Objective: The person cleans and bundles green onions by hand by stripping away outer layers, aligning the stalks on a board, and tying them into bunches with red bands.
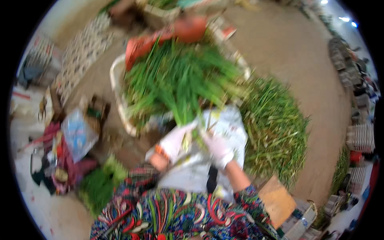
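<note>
My left hand (176,142), in a white glove with an orange band at the wrist, is closed around a bunch of long green-leaved stalks (183,114), seemingly scallions or green garlic. Their pale ends show below its fingers, and the leaves fan away from me. My right hand (218,148), also gloved in white, is beside it with fingers curled on some green leaves (199,141); blur hides the exact grip. Just beyond both hands, more of the same greens (180,74) fill a white-rimmed crate (117,96). A white plastic sheet (230,128) covers my lap.
A large heap of green trimmings (276,128) lies on the floor to the right. An orange-red object (150,46) rests across the crate's far side. Bags, cloths (82,168) and more greens (96,190) are at left. A cardboard piece (277,202) stands near my right elbow.
</note>
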Action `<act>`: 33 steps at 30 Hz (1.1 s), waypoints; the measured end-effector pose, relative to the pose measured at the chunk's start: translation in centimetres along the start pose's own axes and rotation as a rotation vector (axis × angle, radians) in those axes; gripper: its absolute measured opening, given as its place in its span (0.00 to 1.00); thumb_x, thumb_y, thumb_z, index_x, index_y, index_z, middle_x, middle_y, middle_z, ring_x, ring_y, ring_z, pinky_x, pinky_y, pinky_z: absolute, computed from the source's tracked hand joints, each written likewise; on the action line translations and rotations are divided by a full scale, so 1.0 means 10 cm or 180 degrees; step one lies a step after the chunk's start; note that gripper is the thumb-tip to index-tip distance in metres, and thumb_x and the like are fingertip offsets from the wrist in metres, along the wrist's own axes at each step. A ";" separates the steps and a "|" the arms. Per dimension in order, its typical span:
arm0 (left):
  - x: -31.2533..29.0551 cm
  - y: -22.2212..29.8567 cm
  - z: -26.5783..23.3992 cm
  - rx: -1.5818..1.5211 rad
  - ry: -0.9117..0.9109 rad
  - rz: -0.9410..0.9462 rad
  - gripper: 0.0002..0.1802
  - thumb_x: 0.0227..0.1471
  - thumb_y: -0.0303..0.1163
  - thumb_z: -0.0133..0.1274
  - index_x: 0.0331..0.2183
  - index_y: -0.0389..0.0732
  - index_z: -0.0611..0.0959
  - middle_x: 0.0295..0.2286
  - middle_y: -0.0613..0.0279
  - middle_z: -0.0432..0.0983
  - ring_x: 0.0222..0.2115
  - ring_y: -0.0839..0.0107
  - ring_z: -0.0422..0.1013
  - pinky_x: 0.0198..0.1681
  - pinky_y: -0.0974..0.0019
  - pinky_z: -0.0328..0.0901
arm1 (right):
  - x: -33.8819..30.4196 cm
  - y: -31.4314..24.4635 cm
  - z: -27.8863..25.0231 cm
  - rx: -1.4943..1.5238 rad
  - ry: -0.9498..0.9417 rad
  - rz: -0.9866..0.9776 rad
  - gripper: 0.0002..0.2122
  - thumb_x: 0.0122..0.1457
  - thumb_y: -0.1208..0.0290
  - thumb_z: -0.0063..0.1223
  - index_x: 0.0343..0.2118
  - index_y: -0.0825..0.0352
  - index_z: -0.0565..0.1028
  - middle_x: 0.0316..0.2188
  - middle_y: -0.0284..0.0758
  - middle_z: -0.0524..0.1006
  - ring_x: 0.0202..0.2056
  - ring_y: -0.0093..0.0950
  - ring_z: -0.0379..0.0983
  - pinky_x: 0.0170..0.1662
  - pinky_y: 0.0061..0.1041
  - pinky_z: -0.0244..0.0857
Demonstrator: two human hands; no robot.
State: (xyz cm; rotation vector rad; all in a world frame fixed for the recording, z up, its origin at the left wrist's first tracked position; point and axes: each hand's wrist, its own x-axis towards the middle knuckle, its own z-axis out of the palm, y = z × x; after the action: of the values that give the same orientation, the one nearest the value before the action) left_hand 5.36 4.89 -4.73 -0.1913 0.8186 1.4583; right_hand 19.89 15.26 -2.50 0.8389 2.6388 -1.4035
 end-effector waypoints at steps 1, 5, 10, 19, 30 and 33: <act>-0.01 0.02 0.07 -0.0135 -0.0025 0.0023 0.12 0.53 0.33 0.45 0.39 0.40 0.74 0.31 0.60 0.74 0.32 0.75 0.70 0.36 0.71 0.68 | 0.02 0.22 0.10 -0.1086 0.0495 -0.1176 0.18 0.58 0.61 0.39 0.48 0.66 0.65 0.43 0.49 0.69 0.43 0.42 0.67 0.48 0.32 0.58; 0.00 0.20 0.30 -0.0174 0.0157 -0.0285 0.08 0.53 0.35 0.47 0.26 0.42 0.75 0.08 0.79 0.59 0.06 0.84 0.54 0.10 0.81 0.53 | 0.07 0.07 -0.15 0.1700 -0.0036 -0.0122 0.17 0.60 0.65 0.37 0.50 0.67 0.64 0.36 0.36 0.73 0.39 0.29 0.68 0.45 0.25 0.60; 0.16 0.33 0.14 -0.0170 0.0182 0.0215 0.14 0.53 0.38 0.47 0.34 0.36 0.75 0.08 0.79 0.54 0.07 0.84 0.53 0.10 0.79 0.52 | 0.13 0.47 -0.14 0.4093 -0.0982 -0.0371 0.13 0.60 0.61 0.40 0.36 0.68 0.70 0.27 0.29 0.73 0.26 0.17 0.66 0.31 0.18 0.63; 0.04 0.50 -0.02 -0.0334 0.0358 0.0066 0.14 0.52 0.39 0.49 0.33 0.37 0.78 0.07 0.78 0.58 0.07 0.85 0.56 0.11 0.80 0.53 | -0.26 1.13 -0.91 -0.2637 0.3224 0.0651 0.14 0.54 0.64 0.42 0.37 0.69 0.73 0.30 0.43 0.76 0.32 0.46 0.72 0.38 0.33 0.66; 0.01 0.16 0.19 0.0123 0.0216 0.0089 0.18 0.52 0.39 0.49 0.42 0.39 0.74 0.13 0.77 0.64 0.10 0.86 0.58 0.13 0.81 0.54 | -0.04 0.08 0.05 0.5233 -0.1999 0.0847 0.25 0.60 0.50 0.30 0.39 0.72 0.70 0.26 0.38 0.76 0.23 0.30 0.74 0.21 0.19 0.63; -0.12 0.20 0.10 -0.0249 -0.0263 0.0098 0.15 0.53 0.36 0.48 0.41 0.38 0.74 0.17 0.74 0.65 0.14 0.86 0.59 0.15 0.84 0.55 | 0.00 0.24 0.20 0.3763 -0.1719 0.0807 0.21 0.59 0.53 0.36 0.34 0.69 0.73 0.19 0.36 0.74 0.18 0.31 0.71 0.19 0.26 0.62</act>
State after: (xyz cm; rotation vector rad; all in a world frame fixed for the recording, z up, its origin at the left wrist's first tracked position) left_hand 4.05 4.85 -2.60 -0.1768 0.7011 1.5185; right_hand 20.60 14.78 -5.45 0.6093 1.1190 -2.5777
